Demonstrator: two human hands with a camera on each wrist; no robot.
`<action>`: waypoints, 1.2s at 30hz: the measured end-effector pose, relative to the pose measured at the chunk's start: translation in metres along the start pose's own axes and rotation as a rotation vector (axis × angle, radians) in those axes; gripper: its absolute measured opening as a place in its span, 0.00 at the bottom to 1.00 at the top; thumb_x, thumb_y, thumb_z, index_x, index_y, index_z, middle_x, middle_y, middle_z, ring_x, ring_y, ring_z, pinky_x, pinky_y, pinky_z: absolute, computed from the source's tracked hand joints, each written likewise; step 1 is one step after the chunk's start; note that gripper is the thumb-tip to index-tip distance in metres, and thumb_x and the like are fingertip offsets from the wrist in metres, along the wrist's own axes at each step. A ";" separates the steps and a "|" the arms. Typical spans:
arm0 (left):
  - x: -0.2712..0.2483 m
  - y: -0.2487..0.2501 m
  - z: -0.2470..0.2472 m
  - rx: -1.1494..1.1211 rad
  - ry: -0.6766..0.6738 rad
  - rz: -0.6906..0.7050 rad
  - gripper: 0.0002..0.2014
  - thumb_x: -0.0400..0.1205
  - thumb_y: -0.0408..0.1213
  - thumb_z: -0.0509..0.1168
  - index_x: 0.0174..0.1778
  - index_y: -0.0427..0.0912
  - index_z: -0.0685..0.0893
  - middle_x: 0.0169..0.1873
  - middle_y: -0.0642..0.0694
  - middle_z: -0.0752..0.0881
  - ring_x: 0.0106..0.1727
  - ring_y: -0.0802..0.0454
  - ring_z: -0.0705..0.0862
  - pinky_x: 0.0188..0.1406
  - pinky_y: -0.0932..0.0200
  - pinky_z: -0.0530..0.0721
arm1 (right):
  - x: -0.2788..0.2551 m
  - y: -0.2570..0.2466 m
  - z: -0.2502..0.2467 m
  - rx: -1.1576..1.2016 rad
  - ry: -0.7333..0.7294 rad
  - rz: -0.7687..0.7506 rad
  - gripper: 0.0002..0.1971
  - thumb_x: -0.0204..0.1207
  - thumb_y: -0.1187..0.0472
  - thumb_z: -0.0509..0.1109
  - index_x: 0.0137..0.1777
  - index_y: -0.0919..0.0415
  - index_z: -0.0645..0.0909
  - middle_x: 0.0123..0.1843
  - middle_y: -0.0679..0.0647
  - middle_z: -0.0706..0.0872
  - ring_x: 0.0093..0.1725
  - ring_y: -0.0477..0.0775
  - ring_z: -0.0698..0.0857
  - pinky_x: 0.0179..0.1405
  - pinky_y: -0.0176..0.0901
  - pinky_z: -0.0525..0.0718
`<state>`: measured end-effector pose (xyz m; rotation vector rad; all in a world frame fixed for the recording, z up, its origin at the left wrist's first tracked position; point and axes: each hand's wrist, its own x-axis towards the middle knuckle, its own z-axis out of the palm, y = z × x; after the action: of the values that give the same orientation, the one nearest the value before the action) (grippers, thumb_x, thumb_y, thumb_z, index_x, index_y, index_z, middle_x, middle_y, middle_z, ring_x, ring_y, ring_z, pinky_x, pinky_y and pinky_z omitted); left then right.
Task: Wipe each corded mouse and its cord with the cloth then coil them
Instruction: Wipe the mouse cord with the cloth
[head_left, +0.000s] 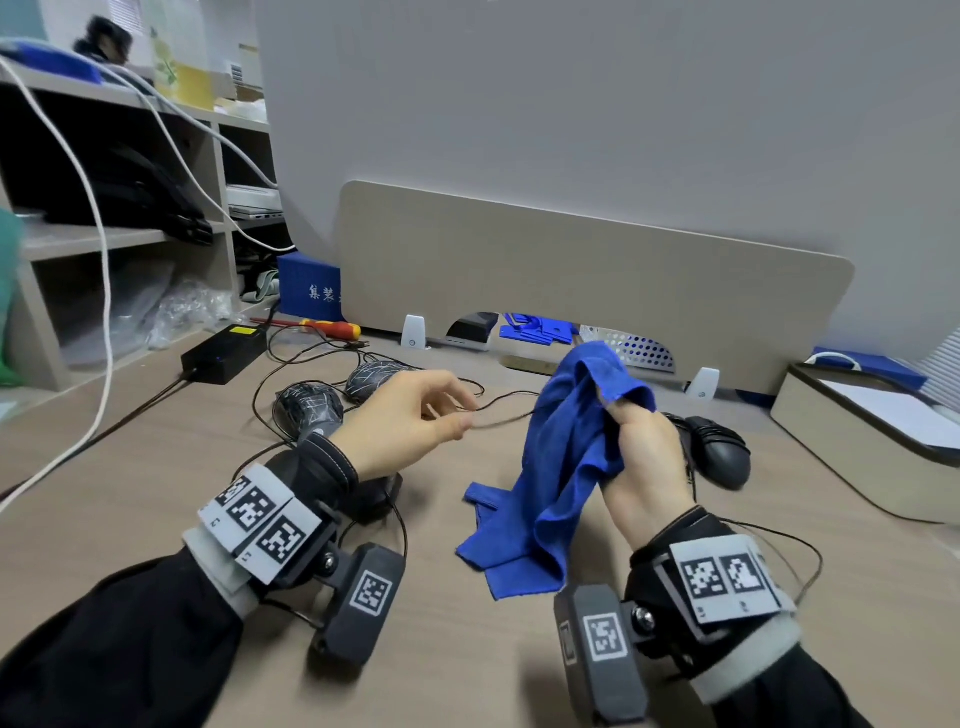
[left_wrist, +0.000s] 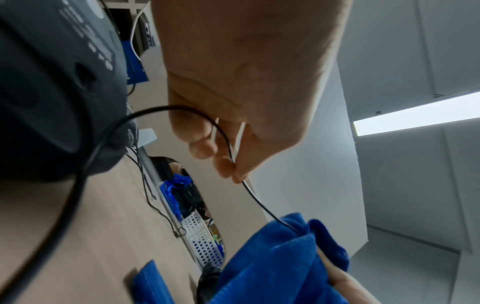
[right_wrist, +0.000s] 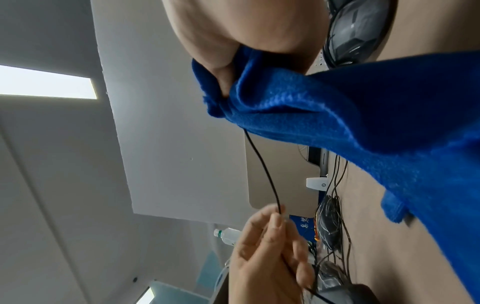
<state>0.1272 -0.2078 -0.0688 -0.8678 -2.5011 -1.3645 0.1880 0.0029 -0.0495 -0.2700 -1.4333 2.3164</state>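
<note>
1. The blue cloth (head_left: 558, 467) hangs from the right hand (head_left: 647, 457), whose fingers bunch it around the cord (head_left: 501, 415); its lower end lies on the desk (head_left: 441, 649).
2. The left hand (head_left: 410, 421) pinches the thin black cord between thumb and forefinger, other fingers loosely curled, just left of the cloth.

blue cloth (head_left: 566, 467), black cord (head_left: 506, 413) — web-patterned dark mouse (head_left: 306, 408), beige desk (head_left: 441, 649)

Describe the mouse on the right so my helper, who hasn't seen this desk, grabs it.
Start at the beige divider along the back of the desk. Right of the blue cloth, behind the right hand, lies a plain black mouse. Unlike the web-patterned mice on the left, its cord is wound around it.
</note>
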 end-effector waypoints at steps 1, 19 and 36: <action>-0.001 0.004 0.002 -0.029 -0.016 0.005 0.03 0.82 0.34 0.71 0.50 0.44 0.87 0.37 0.46 0.91 0.36 0.56 0.88 0.40 0.65 0.83 | -0.001 0.004 0.002 -0.051 -0.002 -0.008 0.05 0.80 0.64 0.72 0.52 0.65 0.86 0.43 0.57 0.91 0.36 0.48 0.90 0.34 0.38 0.86; -0.012 0.022 0.012 -0.139 -0.250 0.073 0.14 0.84 0.29 0.67 0.31 0.41 0.82 0.20 0.44 0.83 0.21 0.55 0.78 0.30 0.62 0.77 | -0.021 0.021 0.021 -0.188 -0.115 0.031 0.04 0.75 0.67 0.70 0.49 0.62 0.82 0.40 0.60 0.80 0.41 0.55 0.78 0.38 0.45 0.78; -0.008 0.008 0.011 -0.057 -0.319 -0.087 0.15 0.83 0.31 0.68 0.29 0.39 0.83 0.17 0.53 0.80 0.23 0.57 0.77 0.27 0.63 0.75 | -0.004 -0.015 -0.005 0.090 0.036 -0.046 0.09 0.81 0.60 0.71 0.39 0.56 0.81 0.29 0.51 0.84 0.25 0.46 0.85 0.23 0.35 0.84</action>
<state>0.1396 -0.1984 -0.0728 -1.0766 -2.7759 -1.4286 0.1971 0.0113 -0.0392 -0.2496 -1.3003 2.3200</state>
